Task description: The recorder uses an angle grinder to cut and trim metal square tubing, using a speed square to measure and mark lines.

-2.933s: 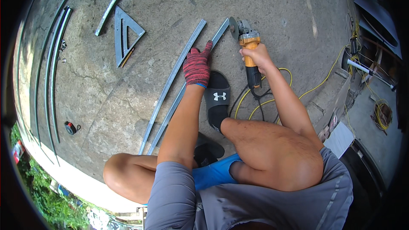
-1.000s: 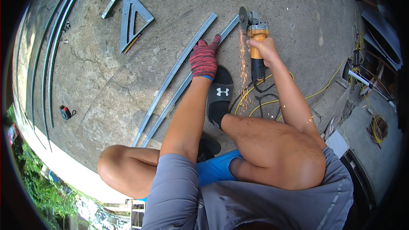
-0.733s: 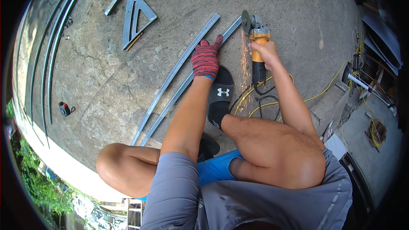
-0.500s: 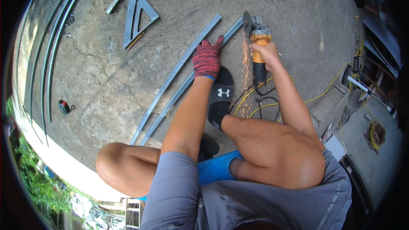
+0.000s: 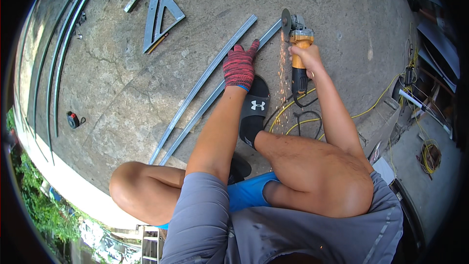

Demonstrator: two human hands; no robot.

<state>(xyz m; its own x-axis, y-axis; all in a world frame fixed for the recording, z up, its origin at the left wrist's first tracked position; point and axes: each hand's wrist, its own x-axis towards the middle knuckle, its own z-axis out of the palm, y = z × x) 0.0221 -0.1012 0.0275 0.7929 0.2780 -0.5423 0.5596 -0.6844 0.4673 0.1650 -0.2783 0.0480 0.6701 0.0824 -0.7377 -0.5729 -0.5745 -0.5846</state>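
My left hand (image 5: 239, 67), in a red-and-black knit glove, is closed over a long metal channel (image 5: 200, 111), its index finger reaching along it toward the far end. Bare, my right hand (image 5: 307, 58) grips the yellow body of an angle grinder (image 5: 301, 43). The grinder's cutting disc (image 5: 286, 21) stands on edge against the far end of that channel. Orange sparks (image 5: 282, 63) stream from the disc toward me, just right of my sandalled foot (image 5: 254, 99). A second metal channel (image 5: 210, 72) lies alongside, to the left of the first.
A triangular metal square (image 5: 153, 23) lies at the far left with a pencil (image 5: 157, 43) beside it. Several long metal lengths (image 5: 63, 51) and a tape measure (image 5: 73, 120) are farther left. A yellow cord (image 5: 367, 112) runs right across the concrete toward scrap and cables.
The view has shifted slightly. Both hands keep their holds, and the disc stays at the channel's end while sparks still fly; the spark stream looks a little narrower.
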